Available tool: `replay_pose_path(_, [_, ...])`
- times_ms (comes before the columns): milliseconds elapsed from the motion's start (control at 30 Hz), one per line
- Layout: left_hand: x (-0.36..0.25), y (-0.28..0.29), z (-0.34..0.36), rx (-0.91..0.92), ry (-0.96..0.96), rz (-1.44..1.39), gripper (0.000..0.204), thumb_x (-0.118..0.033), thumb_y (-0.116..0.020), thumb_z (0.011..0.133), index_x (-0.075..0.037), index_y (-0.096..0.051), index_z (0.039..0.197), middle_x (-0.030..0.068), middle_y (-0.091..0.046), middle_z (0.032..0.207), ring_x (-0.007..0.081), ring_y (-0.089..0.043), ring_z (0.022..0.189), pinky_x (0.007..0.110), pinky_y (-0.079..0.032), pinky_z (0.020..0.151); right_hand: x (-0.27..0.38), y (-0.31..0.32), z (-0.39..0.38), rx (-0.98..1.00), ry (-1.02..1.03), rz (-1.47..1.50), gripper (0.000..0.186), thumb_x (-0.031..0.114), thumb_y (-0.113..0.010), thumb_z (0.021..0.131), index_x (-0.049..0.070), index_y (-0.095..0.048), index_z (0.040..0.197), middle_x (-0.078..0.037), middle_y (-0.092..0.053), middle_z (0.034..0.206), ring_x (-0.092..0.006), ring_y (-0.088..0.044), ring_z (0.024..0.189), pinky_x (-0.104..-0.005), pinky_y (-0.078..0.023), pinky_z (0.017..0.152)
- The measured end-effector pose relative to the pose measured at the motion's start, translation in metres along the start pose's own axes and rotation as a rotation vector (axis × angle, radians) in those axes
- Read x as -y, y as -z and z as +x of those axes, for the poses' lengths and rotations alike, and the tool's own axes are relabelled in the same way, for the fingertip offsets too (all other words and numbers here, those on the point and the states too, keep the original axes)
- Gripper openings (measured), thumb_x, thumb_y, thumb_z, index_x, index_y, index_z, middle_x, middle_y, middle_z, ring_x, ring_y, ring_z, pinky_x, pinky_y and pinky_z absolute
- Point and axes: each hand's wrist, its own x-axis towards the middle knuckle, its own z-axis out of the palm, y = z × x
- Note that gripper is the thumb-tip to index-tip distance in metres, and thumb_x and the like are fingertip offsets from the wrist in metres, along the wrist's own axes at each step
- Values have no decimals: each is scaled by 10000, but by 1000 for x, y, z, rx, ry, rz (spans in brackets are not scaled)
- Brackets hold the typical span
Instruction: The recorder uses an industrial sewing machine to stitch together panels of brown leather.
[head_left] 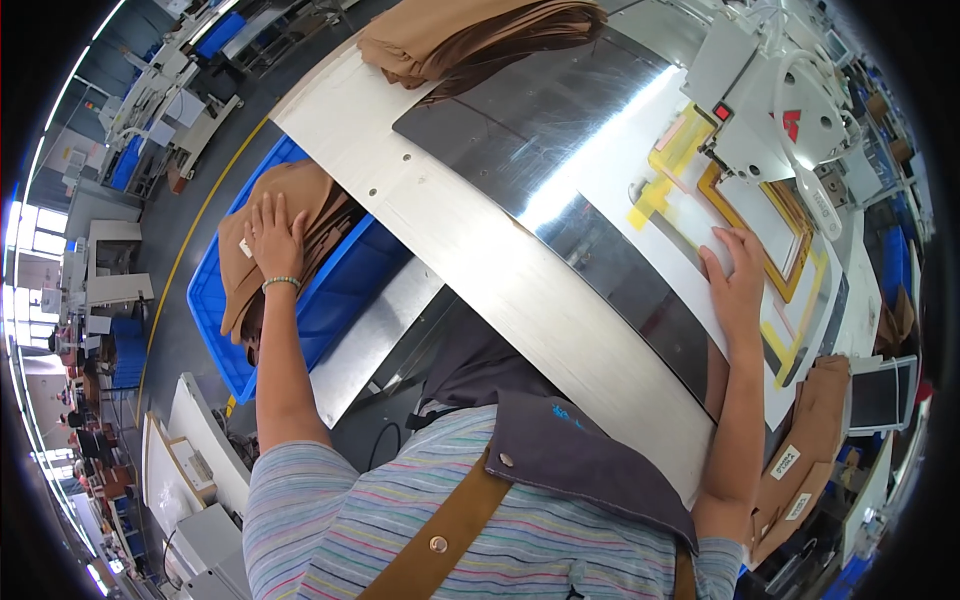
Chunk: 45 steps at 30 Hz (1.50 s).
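To the left, my left hand lies flat on a stack of brown cut fabric pieces, its fingers stretched out. The stack leans inside a blue plastic bin beside the worktable. My right hand is over the sewing machine's bed at the right, fingers bent and thumb apart, with nothing visible between them. It is next to a yellow-edged clamp frame under the white machine head. Yellow tape marks the white sheet around that frame.
A thick pile of brown fabric sits at the table's far end. The pale tabletop and a shiny metal plate lie between my arms. More brown pieces with white labels hang at the right, near a small screen.
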Motion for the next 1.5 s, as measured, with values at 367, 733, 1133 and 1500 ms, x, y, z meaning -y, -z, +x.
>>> replay_pose_path(367, [14, -7, 77, -384, 138, -401, 458, -271, -384, 1139, 38, -694, 1274, 231, -679, 1346, 407, -622, 1257, 511, -464, 1090, -19, -8, -3, -98, 43, 63, 237, 201, -775, 884, 42, -708, 1046, -121, -652, 1053, -343, -610, 1067, -435, -489, 939])
replay_pose_path(733, [-318, 168, 118, 164, -623, -1579, 218, -113, -608, 1039, -29, -740, 1189, 130, -693, 1364, 258, -644, 1264, 373, -482, 1084, -13, -1, 2, -105, -63, 131, 113, 185, -727, 915, 73, -741, 913, -85, -689, 964, -315, -634, 999, -431, -512, 859])
replay_pose_path(1133, [-458, 169, 126, 88, -1217, -1150, 319, -138, -612, 1001, 5, -694, 1274, 167, -623, 1441, 388, -516, 1391, 456, -406, 1165, -75, 91, 58, 18, -503, 188, 267, 292, -723, 964, 27, -746, 948, -27, -639, 752, -130, -541, 664, -275, -460, 637])
replay_pose_path(1500, [-463, 162, 124, 93, -1275, -968, 520, -431, -538, 1048, -34, -635, 1370, 213, -415, 1628, 414, -351, 1505, 498, -272, 1234, -97, 32, 77, 333, -418, 107, 244, 339, -808, 866, 98, -779, 842, -88, -740, 781, -251, -690, 743, -386, -533, 722])
